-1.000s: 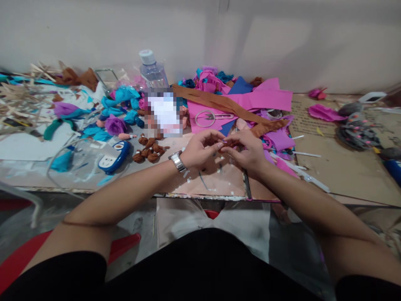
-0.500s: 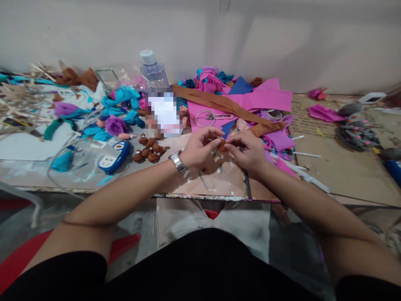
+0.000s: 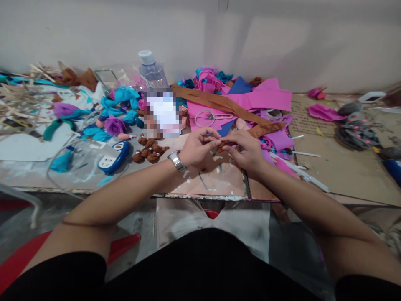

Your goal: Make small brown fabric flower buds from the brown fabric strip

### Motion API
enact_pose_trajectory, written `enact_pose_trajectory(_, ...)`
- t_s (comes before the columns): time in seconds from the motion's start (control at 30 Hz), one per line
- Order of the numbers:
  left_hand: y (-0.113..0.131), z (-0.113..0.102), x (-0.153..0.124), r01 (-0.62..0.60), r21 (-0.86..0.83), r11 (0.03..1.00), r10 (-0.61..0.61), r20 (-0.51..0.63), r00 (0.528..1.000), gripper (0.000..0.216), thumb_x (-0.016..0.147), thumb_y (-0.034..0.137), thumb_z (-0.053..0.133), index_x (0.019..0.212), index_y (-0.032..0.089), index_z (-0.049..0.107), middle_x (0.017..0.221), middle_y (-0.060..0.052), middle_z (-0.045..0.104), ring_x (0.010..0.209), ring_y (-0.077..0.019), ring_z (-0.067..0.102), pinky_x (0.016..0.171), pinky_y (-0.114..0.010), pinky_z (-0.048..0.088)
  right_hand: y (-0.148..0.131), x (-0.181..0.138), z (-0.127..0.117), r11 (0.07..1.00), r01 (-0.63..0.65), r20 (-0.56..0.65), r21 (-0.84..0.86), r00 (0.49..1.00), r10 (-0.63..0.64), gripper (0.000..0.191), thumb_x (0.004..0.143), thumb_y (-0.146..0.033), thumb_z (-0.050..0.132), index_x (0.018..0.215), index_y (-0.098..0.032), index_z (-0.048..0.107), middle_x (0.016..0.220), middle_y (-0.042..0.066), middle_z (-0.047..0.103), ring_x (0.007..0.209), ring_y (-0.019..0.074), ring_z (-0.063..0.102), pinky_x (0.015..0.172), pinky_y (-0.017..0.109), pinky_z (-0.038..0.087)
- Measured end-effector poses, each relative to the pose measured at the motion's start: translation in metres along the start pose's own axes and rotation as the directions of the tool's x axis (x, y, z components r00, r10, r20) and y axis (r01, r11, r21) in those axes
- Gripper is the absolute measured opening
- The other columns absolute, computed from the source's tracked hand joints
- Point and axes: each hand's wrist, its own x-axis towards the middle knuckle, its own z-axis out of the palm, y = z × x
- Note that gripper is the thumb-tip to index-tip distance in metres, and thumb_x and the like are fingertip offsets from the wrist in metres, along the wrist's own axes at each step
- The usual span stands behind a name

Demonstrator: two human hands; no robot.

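The left hand and right hand meet, fingers pinched together on 1 small brown piece above the table. The table's front edge runs near, on the wearer's side; white scraps dot the stretch between. Brown knots sit left of the hands, a blue socket farther left. Just beyond the hands, snips lie on pink paper, and 1 brown strip slants across. Farther back, left, a bottle stands capped; its contents are unclear.
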Motion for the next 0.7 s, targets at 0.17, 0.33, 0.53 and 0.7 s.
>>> enact_pose_trajectory(0.17, 0.0027, 0.0013, -0.0028, 0.02, -0.01, 1.0, -0.02, 0.005, 1.0, 0.052, 0.085, 0.058, 0.09, 0.109, 0.017, 0.067, 0.089, -0.007, 0.081, 0.08, -0.0183, 0.078, 0.077, -0.03, 0.06, -0.0006, 0.0003, -0.0007, 0.999, -0.003, -0.042, -0.034, 0.999, 0.002, 0.026, 0.103, -0.051, 0.071, 0.114, -0.029, 0.082, 0.101, 0.006, 0.081, 0.096, 0.0238, 0.075, 0.09, 0.042, 0.059)
enact_pose_trajectory(0.33, -0.0002, 0.0032, -0.0038, 0.012, -0.041, 0.999, -0.011, 0.033, 0.999, 0.056, 0.084, 0.057, 0.09, 0.114, 0.017, 0.067, 0.094, -0.009, 0.083, 0.085, -0.0184, 0.08, 0.08, -0.029, 0.06, 0.0015, -0.0009, 0.0006, 0.998, 0.036, -0.107, -0.049, 0.993, -0.041, 0.023, 0.101, -0.047, 0.075, 0.113, -0.028, 0.083, 0.099, 0.006, 0.079, 0.093, 0.0236, 0.074, 0.086, 0.041, 0.059)
enact_pose_trajectory(0.53, -0.0027, 0.005, -0.004, 0.02, 0.052, 0.998, -0.025, 0.087, 0.996, 0.054, 0.089, 0.061, 0.085, 0.113, 0.015, 0.073, 0.104, -0.012, 0.083, 0.091, -0.0204, 0.079, 0.082, -0.031, 0.06, 0.0019, -0.0026, 0.0004, 0.999, 0.007, -0.127, -0.054, 0.992, -0.014, 0.025, 0.102, -0.047, 0.075, 0.115, -0.027, 0.082, 0.1, 0.008, 0.079, 0.093, 0.0246, 0.074, 0.087, 0.043, 0.06)
enact_pose_trajectory(0.7, 0.0025, 0.0044, -0.0041, -0.082, 0.182, 0.98, 0.059, 0.127, 0.99, 0.05, 0.095, 0.063, 0.076, 0.102, 0.014, 0.08, 0.101, -0.011, 0.083, 0.091, -0.0203, 0.076, 0.085, -0.032, 0.06, 0.0013, -0.0021, -0.0005, 0.998, -0.003, -0.107, -0.06, 0.994, -0.004, 0.026, 0.102, -0.049, 0.073, 0.114, -0.027, 0.081, 0.103, 0.008, 0.081, 0.096, 0.0254, 0.076, 0.089, 0.044, 0.061)
